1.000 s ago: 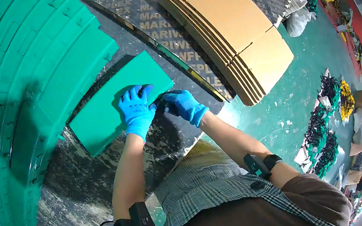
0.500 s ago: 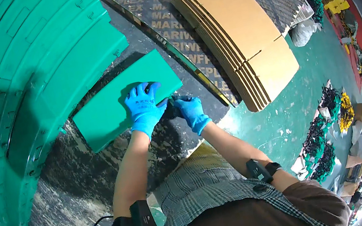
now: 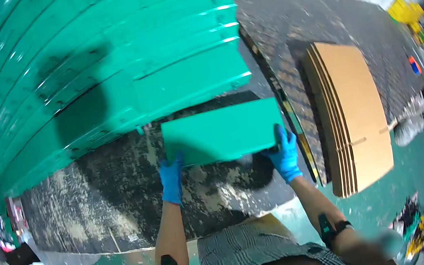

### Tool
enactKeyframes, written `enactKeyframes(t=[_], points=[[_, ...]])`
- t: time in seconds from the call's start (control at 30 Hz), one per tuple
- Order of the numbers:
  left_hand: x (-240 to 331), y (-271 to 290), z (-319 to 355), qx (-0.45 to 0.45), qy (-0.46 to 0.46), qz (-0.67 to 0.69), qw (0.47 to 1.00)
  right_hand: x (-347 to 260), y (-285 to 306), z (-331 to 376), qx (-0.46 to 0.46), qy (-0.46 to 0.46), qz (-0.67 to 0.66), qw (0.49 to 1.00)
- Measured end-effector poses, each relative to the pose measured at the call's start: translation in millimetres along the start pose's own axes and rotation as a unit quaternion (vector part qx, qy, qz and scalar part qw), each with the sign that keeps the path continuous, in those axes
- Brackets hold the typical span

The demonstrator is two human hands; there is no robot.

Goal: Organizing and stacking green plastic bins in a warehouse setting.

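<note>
A flat green rectangular box (image 3: 220,132) lies lengthwise across the worn black tabletop (image 3: 111,207) before me. My left hand (image 3: 171,176), in a blue glove, grips its near left corner. At the near right corner my right hand (image 3: 286,154), gloved the same, holds the other end, thumb up along the side. The undersides of the fingers on both hands are hidden. Behind this box rises a large stack of similar green boxes (image 3: 191,76) with small latches along their fronts.
On the right, past a dark raised strip (image 3: 289,113), stands a pile of flattened brown cardboard cartons (image 3: 359,112). A green floor (image 3: 421,158) shows beyond the table. Yellow items (image 3: 405,10) and a clear plastic bag (image 3: 410,129) lie farther right.
My left hand has gone from the box's top to its left end. The box, slanted before, now lies straight across. My view has turned, bringing more of the green stack into sight.
</note>
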State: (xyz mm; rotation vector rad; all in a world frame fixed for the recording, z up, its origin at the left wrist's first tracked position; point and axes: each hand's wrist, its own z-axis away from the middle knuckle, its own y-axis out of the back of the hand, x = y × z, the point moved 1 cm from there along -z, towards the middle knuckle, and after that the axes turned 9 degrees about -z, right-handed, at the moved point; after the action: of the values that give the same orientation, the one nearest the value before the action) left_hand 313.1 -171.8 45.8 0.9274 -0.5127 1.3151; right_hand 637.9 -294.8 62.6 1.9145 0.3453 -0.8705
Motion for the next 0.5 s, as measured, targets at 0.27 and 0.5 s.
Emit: enactKeyframes(t=[0.27,0.5], points=[[98,1,22,0.022,-0.328,0.024,0.944,-34,30,-87,0.053,0.099,-0.018,0.994],[115,-10,-31,0.148,-0.462,-0.045,0.873,-45,-53,-207,0.006,0.014,-0.343,0.939]])
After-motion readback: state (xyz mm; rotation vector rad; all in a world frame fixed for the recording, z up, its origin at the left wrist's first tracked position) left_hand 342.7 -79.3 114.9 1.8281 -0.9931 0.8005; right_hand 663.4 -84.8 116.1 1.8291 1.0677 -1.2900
